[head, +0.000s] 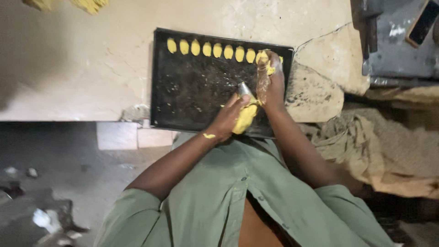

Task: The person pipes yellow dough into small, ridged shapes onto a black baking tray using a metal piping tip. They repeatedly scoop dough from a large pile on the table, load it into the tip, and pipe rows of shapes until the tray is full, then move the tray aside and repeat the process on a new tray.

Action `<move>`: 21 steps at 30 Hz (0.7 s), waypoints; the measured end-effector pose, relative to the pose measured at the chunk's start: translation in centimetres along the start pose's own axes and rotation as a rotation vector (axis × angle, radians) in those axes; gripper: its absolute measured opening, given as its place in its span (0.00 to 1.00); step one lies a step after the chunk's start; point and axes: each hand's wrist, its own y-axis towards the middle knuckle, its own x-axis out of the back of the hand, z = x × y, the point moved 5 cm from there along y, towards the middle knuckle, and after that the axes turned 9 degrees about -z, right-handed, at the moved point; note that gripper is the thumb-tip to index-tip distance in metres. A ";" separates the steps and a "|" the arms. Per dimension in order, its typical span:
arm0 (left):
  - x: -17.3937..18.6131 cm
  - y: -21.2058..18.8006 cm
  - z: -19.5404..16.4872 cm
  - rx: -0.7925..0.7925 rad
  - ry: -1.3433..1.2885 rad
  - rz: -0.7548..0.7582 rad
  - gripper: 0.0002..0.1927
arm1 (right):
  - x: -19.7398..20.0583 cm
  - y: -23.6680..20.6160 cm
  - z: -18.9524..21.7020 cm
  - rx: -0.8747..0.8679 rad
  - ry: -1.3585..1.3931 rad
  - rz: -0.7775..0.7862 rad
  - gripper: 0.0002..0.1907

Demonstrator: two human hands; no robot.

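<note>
A black baking tray (pixel 183 91) lies on a pale stone worktop (pixel 82 68). Several oval yellow dough pieces (pixel 206 48) run in a row along its far edge. My left hand (pixel 225 120) grips the dough-filled bulge of a clear piping bag (pixel 246 118), whose metal nozzle (pixel 243 88) points at the tray's middle. My right hand (pixel 274 80) is closed on the bag's upper plastic part (pixel 262 82), at the right end of the dough row. Yellow dough is smeared on its fingers. Small crumbs are scattered over the tray.
A lump of yellow dough (pixel 91 4) sits at the worktop's far left edge. A phone (pixel 423 22) rests on a grey metal surface at the top right. Crumpled sacking (pixel 388 146) lies to the right. Scraps lie on the dark floor (pixel 45 215) at the lower left.
</note>
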 end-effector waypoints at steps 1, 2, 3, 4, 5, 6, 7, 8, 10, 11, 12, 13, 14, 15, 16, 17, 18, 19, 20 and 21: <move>0.6 0.4 0.2 0.033 -0.010 -0.005 0.23 | 0.3 0.4 0.4 0.168 -0.057 0.079 0.26; 1.6 0.7 0.0 0.027 0.007 -0.073 0.24 | 0.4 0.4 0.7 0.328 -0.107 0.164 0.26; 2.9 0.7 -0.5 0.030 0.026 -0.143 0.26 | 0.0 0.3 0.4 0.379 -0.166 0.336 0.33; 4.1 0.5 -0.8 0.033 0.049 -0.208 0.27 | -0.6 0.1 0.2 0.434 -0.220 0.505 0.42; 4.6 0.3 -1.3 -0.011 0.144 -0.167 0.29 | -1.4 -0.3 -0.1 0.499 -0.271 0.677 0.51; 5.0 -0.2 -1.6 -0.049 0.240 -0.131 0.30 | -2.3 -0.5 -1.0 0.455 -0.429 0.827 0.57; 4.9 -0.5 -1.6 -0.082 0.339 -0.085 0.32 | -3.2 -0.6 -1.8 0.407 -0.593 0.965 0.64; 5.0 -0.9 -1.6 -0.143 0.413 -0.051 0.32 | -4.2 -0.7 -2.5 0.364 -0.762 1.088 0.70; 4.9 -1.3 -1.0 -0.261 0.567 0.022 0.33 | -6.7 -0.3 -2.2 0.468 -0.890 1.157 0.65; 5.8 -1.2 -1.0 -0.288 0.597 -0.042 0.32 | -8.0 -0.1 -2.0 0.511 -0.950 1.186 0.63; 6.9 -0.9 -1.1 -0.314 0.623 -0.104 0.31 | -9.5 0.4 -1.3 0.470 -0.849 1.124 0.64; 8.4 -0.8 -1.3 -0.335 0.646 -0.170 0.30 | -10.8 0.9 -0.7 0.425 -0.749 1.065 0.66; 10.4 -0.3 -1.3 -0.247 0.519 -0.201 0.27 | -12.0 1.4 0.0 0.385 -0.653 0.997 0.68; 12.5 0.6 -1.8 -0.169 0.396 -0.228 0.24 | -13.5 1.7 0.6 0.417 -0.614 0.923 0.63; 14.5 1.0 -2.1 -0.079 0.268 -0.259 0.21 | -14.7 1.9 1.2 0.437 -0.572 0.859 0.58; 16.4 1.1 -2.4 -0.005 0.071 -0.313 0.20 | -16.0 2.0 1.5 0.440 -0.531 0.801 0.54; 17.9 1.7 -2.7 0.058 -0.123 -0.361 0.19 | -17.5 1.7 2.0 0.510 -0.474 0.843 0.44; 19.3 2.5 -3.3 0.103 -0.313 -0.402 0.19 | -18.9 1.7 2.4 0.598 -0.416 0.876 0.35; 20.3 3.1 -4.0 0.085 -0.322 -0.401 0.19 | -20.3 1.8 2.7 0.683 -0.355 0.913 0.27; 21.0 3.4 -4.4 0.082 -0.335 -0.406 0.19 | -21.8 2.4 1.5 0.550 -0.537 1.005 0.27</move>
